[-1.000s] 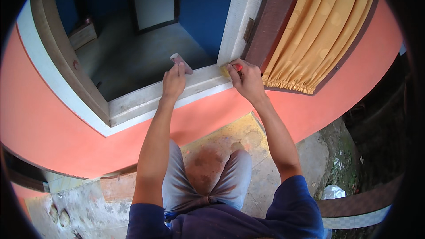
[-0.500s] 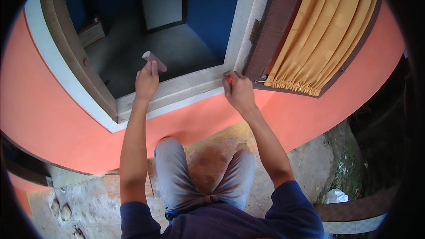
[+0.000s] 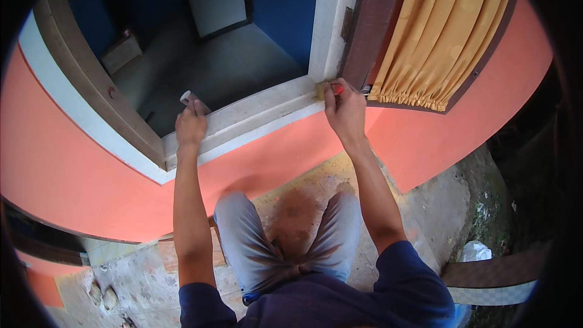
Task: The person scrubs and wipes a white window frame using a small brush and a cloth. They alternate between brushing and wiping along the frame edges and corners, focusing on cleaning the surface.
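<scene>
My left hand [image 3: 191, 126] rests by the inner edge of the window sill. It is closed around a brownish-pink roll [image 3: 187, 97] with a pale end, which looks like rolled sandpaper. At the sill's right corner, my right hand [image 3: 347, 112] grips a small tool with a red part [image 3: 337, 89]. A yellowish end [image 3: 320, 91] of it shows against the frame; its exact kind is hidden by my fingers. Between my hands runs the whitish window sill [image 3: 261, 104], its surface worn and unevenly coloured.
An open brown window sash [image 3: 362, 36] with a gold curtain [image 3: 434, 42] stands close beside my right hand. Beneath the sill is a salmon-pink wall [image 3: 285, 136]. My bent knees are near it, above the stained concrete floor [image 3: 419, 218]. White plastic [image 3: 475, 251] lies at lower right.
The view has shifted slightly. My right hand has turned at the corner, so the tool's yellowish end now shows. My left hand, still around the roll, has come lower, nearer the sill.
</scene>
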Demonstrator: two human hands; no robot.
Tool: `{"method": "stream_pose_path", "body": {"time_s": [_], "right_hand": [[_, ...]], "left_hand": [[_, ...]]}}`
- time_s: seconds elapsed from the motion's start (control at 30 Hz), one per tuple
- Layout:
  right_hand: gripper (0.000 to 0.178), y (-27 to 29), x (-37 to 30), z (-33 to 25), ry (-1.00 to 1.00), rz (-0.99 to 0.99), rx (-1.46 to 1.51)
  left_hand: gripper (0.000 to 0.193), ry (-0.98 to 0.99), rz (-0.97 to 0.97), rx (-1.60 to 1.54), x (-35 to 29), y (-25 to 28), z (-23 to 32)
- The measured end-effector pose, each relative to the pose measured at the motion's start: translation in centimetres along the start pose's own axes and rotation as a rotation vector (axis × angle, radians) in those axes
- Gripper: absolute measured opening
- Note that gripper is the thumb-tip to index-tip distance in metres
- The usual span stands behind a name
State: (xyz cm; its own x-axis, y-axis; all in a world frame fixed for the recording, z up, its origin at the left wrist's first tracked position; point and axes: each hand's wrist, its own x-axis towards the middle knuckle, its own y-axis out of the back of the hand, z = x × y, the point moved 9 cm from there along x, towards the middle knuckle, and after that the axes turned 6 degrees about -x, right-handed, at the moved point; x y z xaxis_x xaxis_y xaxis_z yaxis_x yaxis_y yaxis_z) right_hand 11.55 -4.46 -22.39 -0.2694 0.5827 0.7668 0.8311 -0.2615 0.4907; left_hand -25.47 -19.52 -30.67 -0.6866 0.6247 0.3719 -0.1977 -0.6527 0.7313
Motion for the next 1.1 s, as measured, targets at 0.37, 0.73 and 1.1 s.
{"method": "stream_pose_path", "body": {"time_s": [0.37, 0.73, 1.1], "right_hand": [[0.006, 1.0, -0.9, 2.3, -0.292, 0.054, 0.16], [0.018, -3.0, -1.7, -2.4, -0.358, -0.372, -0.117], [0.024, 10.1, 4.7, -20.3, -0.626, -0.541, 0.396]], "left_hand": [[0.049, 0.047, 0.014, -0.072, -1.5, 0.1, 1.2], [0.042, 0.057, -0.161, -0.144, -1.5, -1.0, -0.4], [0.036, 0.191, -0.263, -0.875, -11.2, 15.6, 22.3]]}}
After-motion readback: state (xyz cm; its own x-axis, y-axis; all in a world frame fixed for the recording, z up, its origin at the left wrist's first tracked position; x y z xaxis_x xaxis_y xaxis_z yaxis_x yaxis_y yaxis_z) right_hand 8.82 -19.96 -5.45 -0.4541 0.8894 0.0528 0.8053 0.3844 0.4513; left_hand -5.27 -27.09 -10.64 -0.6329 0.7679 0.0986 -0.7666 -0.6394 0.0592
